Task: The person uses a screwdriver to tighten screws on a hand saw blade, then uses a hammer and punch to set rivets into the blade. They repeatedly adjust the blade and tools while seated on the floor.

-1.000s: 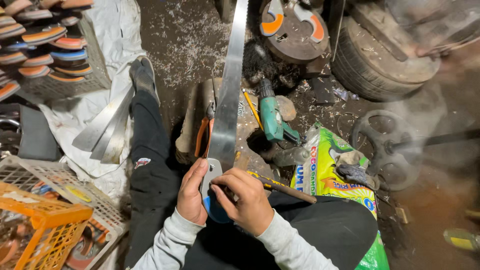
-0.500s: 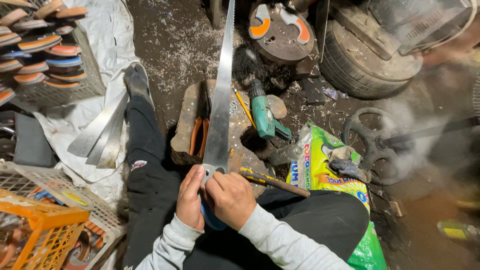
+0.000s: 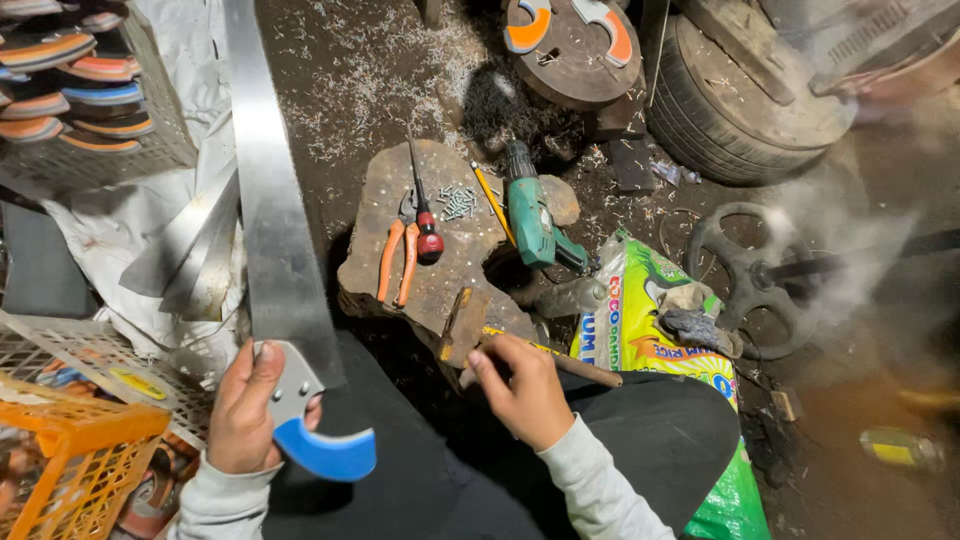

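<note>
Your left hand (image 3: 243, 410) had its grip closed around the saw blade (image 3: 270, 200) at its butt end, just above the blue handle piece (image 3: 325, 452), with the long steel strip rising up and away to the left of the wooden block (image 3: 440, 260). Your right hand (image 3: 525, 390) was closed on a wooden-handled hammer (image 3: 480, 335) at the near edge of that block. Orange pliers (image 3: 395, 262) and small nails (image 3: 458, 203) lay on top of the block, and a green drill (image 3: 535, 222) lay along its right side.

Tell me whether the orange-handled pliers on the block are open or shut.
Open: the orange-handled pliers lie flat on the worn block, handles spread apart.
</note>
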